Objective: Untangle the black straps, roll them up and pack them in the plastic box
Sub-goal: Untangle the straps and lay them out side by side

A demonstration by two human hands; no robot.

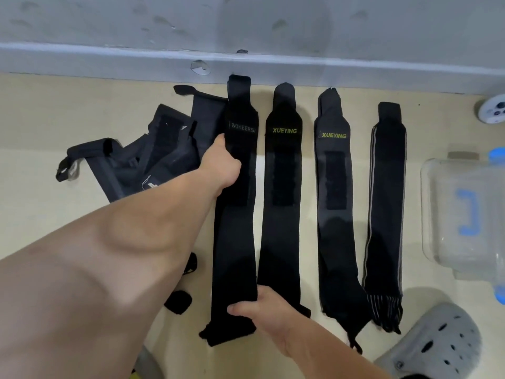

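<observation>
Several black straps lie flat side by side on the beige floor. My left hand grips the left edge of the leftmost one, the BOKEERSI strap, near its upper part. My right hand pinches that strap's lower right edge. To the right lie two XUEYING straps and a grey-striped strap. A tangled pile of black straps sits at the left. The clear plastic box with blue clips stands at the right edge.
A grey wall base runs along the far side. A grey perforated clog sits at the lower right. A white round object lies at the far right. Small black strap pieces lie under my left forearm.
</observation>
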